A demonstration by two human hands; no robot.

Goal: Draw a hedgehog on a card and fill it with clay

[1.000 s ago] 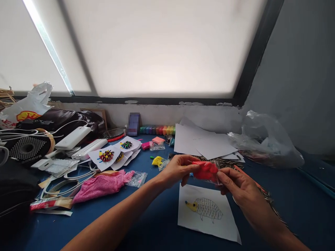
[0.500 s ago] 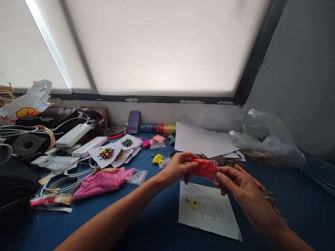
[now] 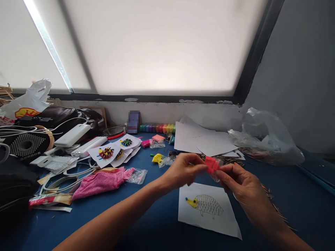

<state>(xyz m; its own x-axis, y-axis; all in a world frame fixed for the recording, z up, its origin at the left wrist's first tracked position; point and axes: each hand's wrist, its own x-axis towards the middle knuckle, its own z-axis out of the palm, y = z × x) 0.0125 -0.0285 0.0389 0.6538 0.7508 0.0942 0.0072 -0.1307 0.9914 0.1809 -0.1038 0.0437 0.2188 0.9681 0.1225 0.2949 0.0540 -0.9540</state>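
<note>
A lump of red modelling clay (image 3: 211,164) sticks out of a small clear plastic bag (image 3: 215,177), between my two hands. My left hand (image 3: 184,170) pinches the clay's left side with thumb and fingers. On the right, my right hand (image 3: 242,183) grips the bag near the clay's lower end. Below them lies a white sheet (image 3: 206,226) with a drawn hedgehog (image 3: 209,205); its snout is covered in yellow clay and has a blue nose and a dark eye.
Left of my hands lie yellow clay (image 3: 157,159), a pink cloth (image 3: 101,183) and finished hedgehog pictures (image 3: 106,153). A row of coloured clay packs (image 3: 158,128) stands by the wall. White paper (image 3: 201,139) covers part of a heap of dark slivers; a plastic bag (image 3: 272,143) sits far right.
The red clay, earlier stretched flat inside its bag between both hands, is now bunched and partly out of it. My left hand has shifted its grip and moved slightly right.
</note>
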